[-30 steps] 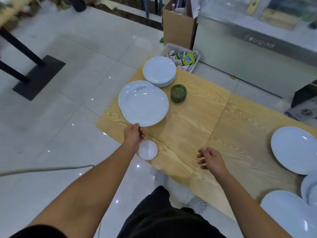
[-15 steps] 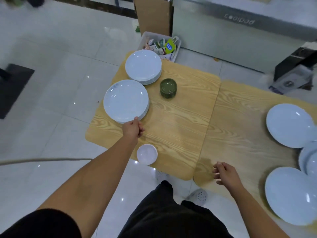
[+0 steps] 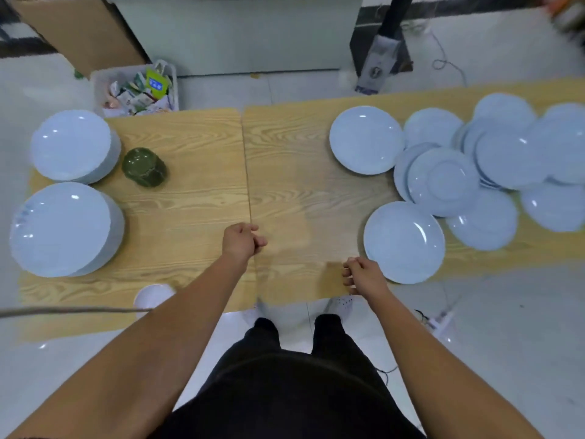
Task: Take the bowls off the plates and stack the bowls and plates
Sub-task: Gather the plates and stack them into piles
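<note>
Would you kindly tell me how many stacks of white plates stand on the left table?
2. The far stack sits beside the green bowls; the near stack lies just in front of it. None looks hidden.

Both arms are bare from the left hand (image 3: 242, 240) and right hand (image 3: 364, 275) back to the frame's edge. Behind the hands sit a black top (image 3: 285, 391) and black trousers (image 3: 329, 337). Just behind the right hand is a white shoe (image 3: 340, 304) dotted with small holes.

Two plate stacks (image 3: 63, 229), one green bowl stack (image 3: 144, 166), one white bowl (image 3: 152, 296), about ten loose plates (image 3: 367, 139) (overlapping, blurred).
</note>
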